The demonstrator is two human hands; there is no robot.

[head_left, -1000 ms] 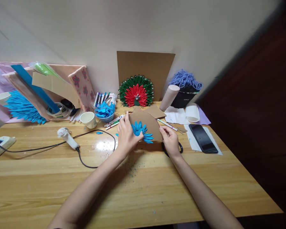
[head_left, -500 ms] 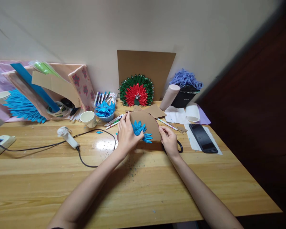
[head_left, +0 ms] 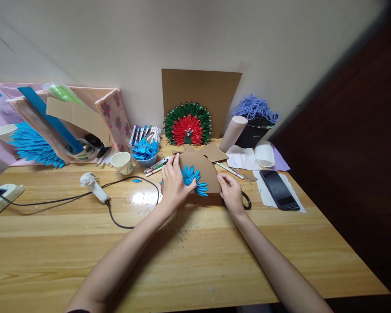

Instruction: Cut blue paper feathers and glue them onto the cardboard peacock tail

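A half-round piece of brown cardboard (head_left: 206, 169) is held tilted above the middle of the table, with a fan of blue folded petals (head_left: 189, 174) at its lower middle. My left hand (head_left: 176, 180) lies over the cardboard's left part, its fingertips at the upper edge and its thumb touching the petals. It grips the piece, hiding what lies under the palm. At the right edge, my right hand (head_left: 232, 193) pinches the cardboard between thumb and fingers. Partly behind that hand shows a black loop-shaped handle (head_left: 246, 201).
Behind stands a red and green peacock craft (head_left: 187, 126) before a cardboard sheet (head_left: 202, 82). A bowl of blue petals (head_left: 145, 152), a paper cup (head_left: 122, 162) and a corded glue gun (head_left: 96, 188) are on the left. A phone (head_left: 279, 190) and a bottle (head_left: 233, 132) are on the right.
Both hands keep the same hold on the cardboard, with hardly any movement. The whole view has shifted very slightly.
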